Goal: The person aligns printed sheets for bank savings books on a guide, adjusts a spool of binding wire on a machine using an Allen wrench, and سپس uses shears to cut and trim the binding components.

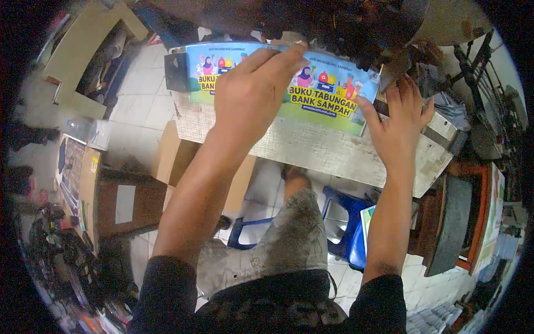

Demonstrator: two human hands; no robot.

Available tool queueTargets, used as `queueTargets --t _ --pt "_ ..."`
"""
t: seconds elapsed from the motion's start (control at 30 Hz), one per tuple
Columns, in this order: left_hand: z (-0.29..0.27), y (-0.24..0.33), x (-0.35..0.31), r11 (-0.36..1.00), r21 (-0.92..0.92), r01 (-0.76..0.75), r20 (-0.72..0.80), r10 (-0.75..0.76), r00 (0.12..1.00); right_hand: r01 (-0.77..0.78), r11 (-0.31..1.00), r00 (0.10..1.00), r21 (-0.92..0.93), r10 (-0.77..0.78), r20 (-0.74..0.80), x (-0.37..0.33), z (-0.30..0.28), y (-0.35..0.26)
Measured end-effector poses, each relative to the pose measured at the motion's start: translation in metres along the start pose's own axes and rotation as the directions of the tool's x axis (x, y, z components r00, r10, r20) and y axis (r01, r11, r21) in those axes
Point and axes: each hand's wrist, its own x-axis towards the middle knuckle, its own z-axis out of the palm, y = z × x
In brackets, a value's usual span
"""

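A glossy blue and green printed sheet (327,118) lies across a narrow, worn, pale work surface (311,149). Two like panels with cartoon figures and bins show on it. My left hand (250,92) rests over the sheet's middle, fingers stretched toward its far edge, covering part of the left panel. At the sheet's right end is my right hand (399,125), fingers spread and thumb at the edge. Neither hand appears to grip the sheet. Dark machinery (345,33) stands just beyond the far edge; its details are blurred.
Below the work surface are an open cardboard box (167,156) and a blue plastic stool (347,231). A brown wooden cabinet (130,203) stands at left. A dark grey panel (450,225) is at right. Clutter lines both sides of the tiled floor (136,111).
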Motion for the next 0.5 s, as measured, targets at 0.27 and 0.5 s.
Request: queueTargets --t 0.27,0.5 --pt "0.010 0.002 0.002 0.995 -0.073 0.066 -0.059 -0.070 0.996 -0.015 1.000 1.000 -0.001 0.015 0.026 -0.001 -0.003 -0.001" --pt "0.017 0.004 0.005 0.997 -0.047 0.065 -0.102 -0.069 0.992 -0.007 1.000 0.999 0.022 0.006 0.036 0.001 -0.006 -0.002"
